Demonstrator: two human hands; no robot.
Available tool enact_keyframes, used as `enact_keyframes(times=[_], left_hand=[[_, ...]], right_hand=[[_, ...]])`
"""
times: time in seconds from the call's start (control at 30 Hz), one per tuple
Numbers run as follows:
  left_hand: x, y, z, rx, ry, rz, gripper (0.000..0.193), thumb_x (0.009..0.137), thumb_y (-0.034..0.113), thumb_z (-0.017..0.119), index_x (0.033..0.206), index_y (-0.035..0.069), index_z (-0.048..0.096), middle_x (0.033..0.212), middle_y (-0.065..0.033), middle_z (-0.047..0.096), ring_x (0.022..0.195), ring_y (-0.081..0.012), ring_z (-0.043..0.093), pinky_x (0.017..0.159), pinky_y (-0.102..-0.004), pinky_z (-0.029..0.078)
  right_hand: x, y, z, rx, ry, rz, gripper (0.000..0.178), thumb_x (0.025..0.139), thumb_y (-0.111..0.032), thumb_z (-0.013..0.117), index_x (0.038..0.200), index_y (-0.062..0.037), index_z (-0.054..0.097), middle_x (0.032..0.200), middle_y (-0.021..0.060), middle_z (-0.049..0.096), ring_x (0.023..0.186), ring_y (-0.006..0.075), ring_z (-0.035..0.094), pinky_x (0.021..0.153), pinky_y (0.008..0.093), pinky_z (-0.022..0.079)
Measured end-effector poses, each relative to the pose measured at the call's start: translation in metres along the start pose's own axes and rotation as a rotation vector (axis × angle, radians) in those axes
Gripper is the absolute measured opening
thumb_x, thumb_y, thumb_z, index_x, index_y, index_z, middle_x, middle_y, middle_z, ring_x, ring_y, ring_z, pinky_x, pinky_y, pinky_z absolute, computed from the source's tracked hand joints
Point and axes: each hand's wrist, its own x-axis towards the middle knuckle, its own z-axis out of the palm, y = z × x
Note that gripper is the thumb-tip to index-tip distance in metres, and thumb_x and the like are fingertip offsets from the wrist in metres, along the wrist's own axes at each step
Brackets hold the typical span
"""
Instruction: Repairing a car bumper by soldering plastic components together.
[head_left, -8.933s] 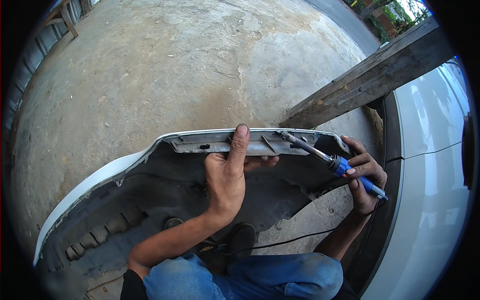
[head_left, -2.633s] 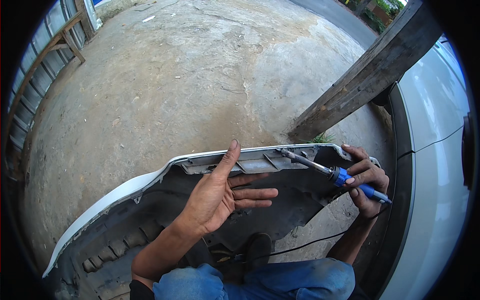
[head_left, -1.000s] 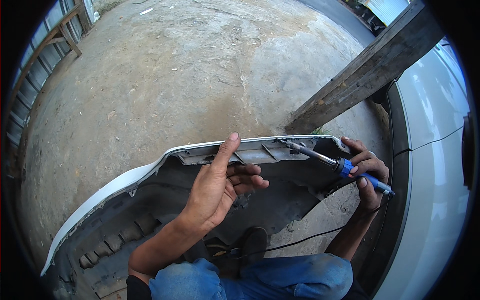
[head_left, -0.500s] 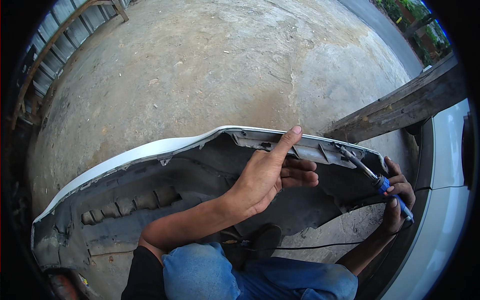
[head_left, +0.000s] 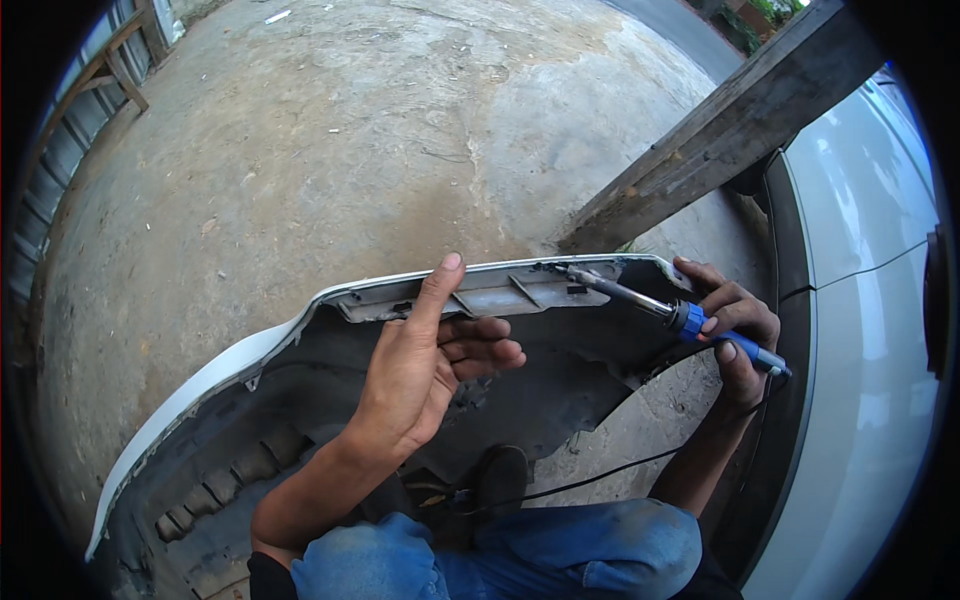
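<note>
The right hand [head_left: 735, 335] has its grip closed round the blue handle of a soldering iron [head_left: 680, 318], whose metal tip rests on the upper rim of the car bumper [head_left: 500, 298] just left of that grip. The left hand [head_left: 425, 370] is open, holding nothing, forefinger pressed against the same rim, farther left. A white car body [head_left: 860, 330] stands right of the grip; a wooden beam [head_left: 720, 140] slants above it.

Stained bare concrete ground [head_left: 330, 150] in daylight, weathered wooden beam [head_left: 720, 140] upper right, white car body [head_left: 870, 400] right, wooden railing [head_left: 95, 110] upper left
</note>
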Motion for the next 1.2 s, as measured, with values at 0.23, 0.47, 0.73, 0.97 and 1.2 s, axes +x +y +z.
enact_keyframes(times=[0.23,0.47,0.73,0.97,1.2], left_hand=[[0.004,-0.001,0.004,0.033,0.001,0.027,0.052,0.096,0.048,0.063,0.103,-0.003,0.056,0.083,-0.0185,0.068,0.073,-0.0295,0.073,0.074,-0.0427,0.064],[0.004,0.004,0.004,0.032,-0.008,0.024,0.053,0.096,0.049,0.063,0.102,-0.003,0.057,0.083,-0.0187,0.068,0.072,-0.029,0.073,0.073,-0.0429,0.064],[0.004,0.002,0.003,0.027,0.011,0.021,0.052,0.096,0.048,0.063,0.101,-0.004,0.058,0.082,-0.0185,0.067,0.073,-0.0289,0.073,0.074,-0.0437,0.064],[0.005,0.001,0.002,0.03,-0.039,0.042,0.057,0.096,0.049,0.062,0.106,-0.007,0.055,0.084,-0.0192,0.066,0.075,-0.0286,0.073,0.075,-0.0435,0.064],[0.005,0.002,0.002,-0.002,-0.047,0.008,0.045,0.094,0.046,0.067,0.107,0.005,0.053,0.079,-0.0127,0.067,0.072,-0.0244,0.072,0.073,-0.0439,0.064]], right_hand=[[-0.004,-0.004,0.005,-0.001,0.141,-0.137,0.027,0.085,-0.036,0.072,0.094,-0.0104,0.072,0.073,0.0069,0.061,0.095,0.0339,0.067,0.088,0.0501,0.049],[-0.034,-0.032,0.013,-0.115,0.354,-0.216,0.021,0.092,-0.029,0.071,0.082,-0.0124,0.063,0.072,0.0048,0.062,0.061,0.0171,0.056,0.064,0.0319,0.046],[-0.048,-0.038,0.012,0.599,0.03,0.098,0.026,0.1,-0.021,0.054,0.111,-0.0069,0.073,0.106,0.0371,0.066,0.094,0.0526,0.068,0.076,0.061,0.058],[-0.026,-0.074,0.025,0.108,0.252,0.337,0.018,0.096,-0.008,0.06,0.111,-0.0055,0.05,0.099,0.0208,0.057,0.085,0.0318,0.069,0.064,0.0432,0.057],[0.004,-0.092,0.015,-0.876,-0.026,0.329,0.039,0.09,-0.018,0.073,0.122,-0.0039,0.057,0.092,0.013,0.066,0.078,0.0225,0.065,0.071,0.0373,0.052]])
